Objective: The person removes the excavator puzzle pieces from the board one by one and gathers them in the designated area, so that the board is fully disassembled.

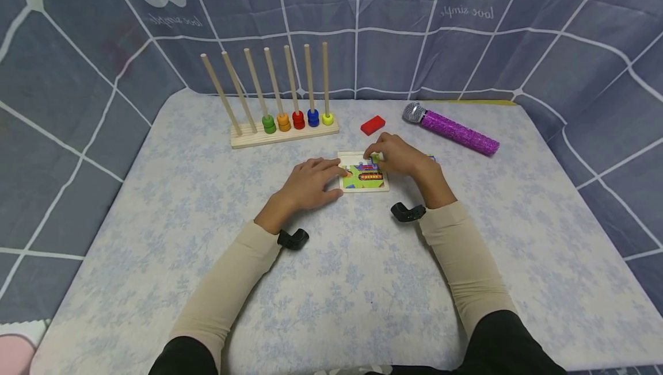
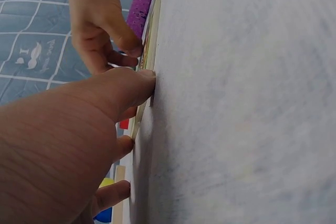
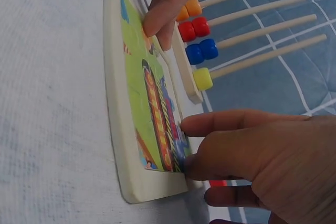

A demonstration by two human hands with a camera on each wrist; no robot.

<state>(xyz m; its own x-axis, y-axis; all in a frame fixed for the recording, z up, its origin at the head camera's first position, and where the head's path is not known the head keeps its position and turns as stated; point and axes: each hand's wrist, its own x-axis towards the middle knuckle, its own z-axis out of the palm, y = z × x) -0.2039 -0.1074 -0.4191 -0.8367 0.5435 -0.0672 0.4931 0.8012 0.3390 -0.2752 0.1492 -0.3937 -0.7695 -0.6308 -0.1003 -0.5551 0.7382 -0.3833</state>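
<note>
A small wooden-framed jigsaw puzzle [image 1: 364,188] lies flat on the table, with a colourful train-like picture [image 3: 157,114] on green. My left hand [image 1: 312,184] rests at its left side, fingers spread; the thumb is by the near corner and a fingertip touches the picture. Over the far right corner, my right hand [image 1: 397,155] has its thumb and forefinger bent round a puzzle piece [image 3: 184,148], mostly covered by the fingers. In the left wrist view the puzzle frame [image 2: 156,24] shows edge-on, both hands close against it.
Behind stands a wooden bead rack [image 1: 285,138] with upright pegs and coloured beads. A red block [image 1: 373,125] lies beyond the puzzle, and a purple glitter microphone [image 1: 456,131] sits to its right. A small colourful piece [image 1: 432,157] peeks out behind the right wrist. Curtains hang around the table.
</note>
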